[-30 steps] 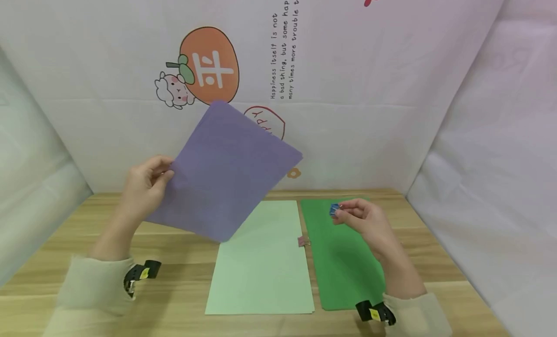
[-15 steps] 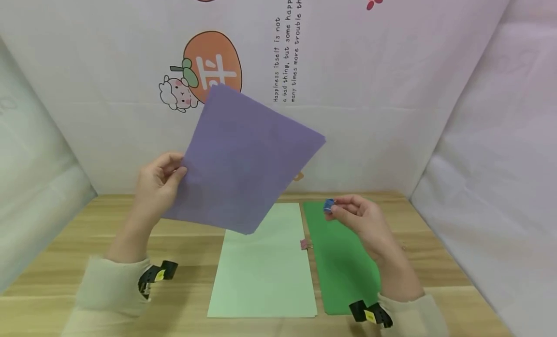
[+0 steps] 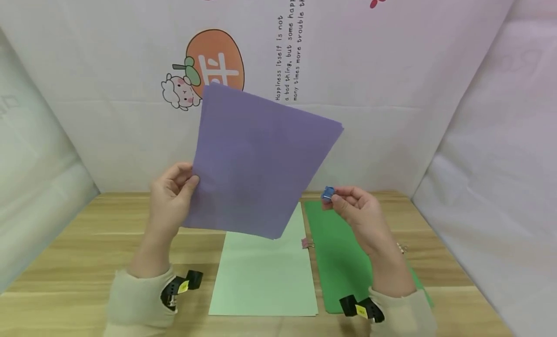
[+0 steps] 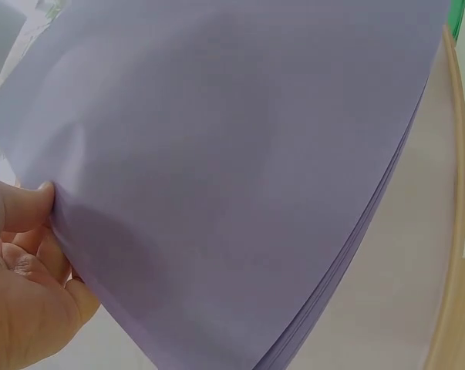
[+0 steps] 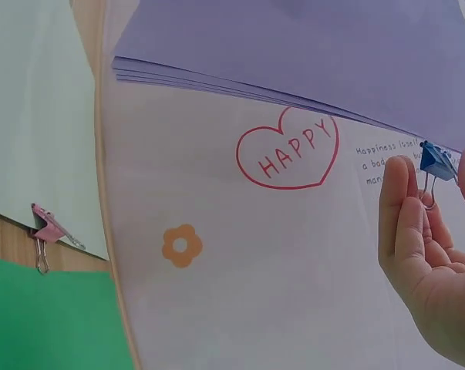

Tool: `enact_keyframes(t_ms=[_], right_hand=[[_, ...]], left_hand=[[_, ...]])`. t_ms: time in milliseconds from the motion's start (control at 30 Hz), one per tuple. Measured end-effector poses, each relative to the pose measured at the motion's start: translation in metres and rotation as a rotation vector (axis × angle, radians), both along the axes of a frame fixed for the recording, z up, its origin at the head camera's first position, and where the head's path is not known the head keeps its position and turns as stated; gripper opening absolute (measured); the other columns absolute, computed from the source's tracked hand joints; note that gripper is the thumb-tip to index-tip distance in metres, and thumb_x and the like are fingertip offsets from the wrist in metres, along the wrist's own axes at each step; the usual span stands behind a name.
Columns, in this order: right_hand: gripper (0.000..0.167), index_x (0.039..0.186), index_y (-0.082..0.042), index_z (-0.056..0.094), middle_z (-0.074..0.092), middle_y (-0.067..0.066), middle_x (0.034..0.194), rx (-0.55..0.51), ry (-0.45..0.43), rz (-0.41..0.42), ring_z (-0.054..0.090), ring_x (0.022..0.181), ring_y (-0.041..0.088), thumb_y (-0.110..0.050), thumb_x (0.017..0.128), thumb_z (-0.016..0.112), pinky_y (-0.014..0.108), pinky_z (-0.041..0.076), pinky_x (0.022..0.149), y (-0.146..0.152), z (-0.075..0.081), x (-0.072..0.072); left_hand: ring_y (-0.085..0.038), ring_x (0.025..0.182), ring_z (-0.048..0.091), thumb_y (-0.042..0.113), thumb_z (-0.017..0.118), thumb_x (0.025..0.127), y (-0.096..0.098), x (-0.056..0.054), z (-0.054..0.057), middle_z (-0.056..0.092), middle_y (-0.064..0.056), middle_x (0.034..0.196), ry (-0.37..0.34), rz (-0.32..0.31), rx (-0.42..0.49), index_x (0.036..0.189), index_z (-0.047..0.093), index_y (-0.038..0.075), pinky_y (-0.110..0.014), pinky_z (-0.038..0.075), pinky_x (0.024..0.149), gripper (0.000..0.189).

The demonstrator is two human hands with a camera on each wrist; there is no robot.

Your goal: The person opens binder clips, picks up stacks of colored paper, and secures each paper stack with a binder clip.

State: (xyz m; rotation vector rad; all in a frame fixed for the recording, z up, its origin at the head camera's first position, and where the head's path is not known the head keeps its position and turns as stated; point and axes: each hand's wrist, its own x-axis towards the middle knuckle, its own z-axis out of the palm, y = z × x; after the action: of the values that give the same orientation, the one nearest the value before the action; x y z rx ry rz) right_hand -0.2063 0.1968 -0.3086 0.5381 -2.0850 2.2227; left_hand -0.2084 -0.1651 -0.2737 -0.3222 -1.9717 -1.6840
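A stack of purple paper is held up above the table, its sheets slightly fanned along one edge in both wrist views. My left hand pinches its left edge between thumb and fingers. In my right hand a blue binder clip is held by thumb and fingertips, just right of the purple stack and apart from it. The right wrist view shows the blue clip with a wire handle among the fingers. Part of the light green stack is hidden behind the purple paper.
Light green paper lies on the wooden table, with a pink binder clip on its right edge. Green paper lies to its right, partly under my right forearm. A small metal clip part shows beyond that wrist. A white printed cloth hangs behind.
My left hand has moved right with the purple paper, which has turned more upright and come nearer the blue binder clip. My right hand has risen slightly and shifted left.
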Motion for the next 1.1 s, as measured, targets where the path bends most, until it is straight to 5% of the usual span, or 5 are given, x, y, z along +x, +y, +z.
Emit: enact_keyframes(t_ms=[133, 400, 800, 1100], right_hand=[[0.012, 0.112, -0.010, 0.061, 0.074, -0.008, 0.096, -0.022, 0.006, -0.008, 0.071, 0.091, 0.007, -0.009, 0.100, 0.059, 0.018, 0.051, 0.096, -0.002, 0.002, 0.000], [0.015, 0.110, -0.003, 0.059, 0.074, -0.011, 0.091, 0.114, 0.011, -0.069, 0.070, 0.088, 0.007, -0.013, 0.099, 0.062, 0.017, 0.051, 0.095, -0.006, 0.005, 0.002], [0.005, 0.103, -0.010, 0.062, 0.074, -0.010, 0.087, 0.026, 0.045, -0.092, 0.070, 0.084, 0.007, -0.008, 0.099, 0.060, 0.018, 0.051, 0.095, -0.013, -0.003, 0.001], [0.005, 0.099, -0.010, 0.063, 0.073, -0.010, 0.083, 0.028, 0.019, -0.141, 0.069, 0.080, 0.008, -0.006, 0.098, 0.061, 0.019, 0.051, 0.094, -0.019, -0.002, 0.000]], left_hand=[[0.000, 0.083, 0.068, -0.009, 0.056, 0.096, 0.004, 0.003, -0.001, 0.071, 0.021, 0.088, 0.009, 0.001, 0.033, 0.105, 0.062, -0.007, -0.014, 0.055, 0.074, 0.012], [-0.003, 0.079, 0.069, -0.009, 0.056, 0.095, 0.008, 0.010, -0.005, 0.073, 0.015, 0.087, 0.033, -0.017, 0.102, 0.098, 0.067, 0.008, -0.017, 0.056, 0.071, 0.021], [-0.001, 0.078, 0.069, -0.014, 0.055, 0.093, 0.015, 0.019, -0.009, 0.073, 0.017, 0.086, 0.061, -0.020, 0.117, 0.104, 0.060, -0.016, -0.016, 0.056, 0.069, 0.012], [0.000, 0.080, 0.069, -0.014, 0.055, 0.094, 0.016, 0.019, -0.007, 0.072, 0.020, 0.088, 0.080, -0.033, 0.081, 0.105, 0.060, -0.018, -0.014, 0.056, 0.071, 0.014]])
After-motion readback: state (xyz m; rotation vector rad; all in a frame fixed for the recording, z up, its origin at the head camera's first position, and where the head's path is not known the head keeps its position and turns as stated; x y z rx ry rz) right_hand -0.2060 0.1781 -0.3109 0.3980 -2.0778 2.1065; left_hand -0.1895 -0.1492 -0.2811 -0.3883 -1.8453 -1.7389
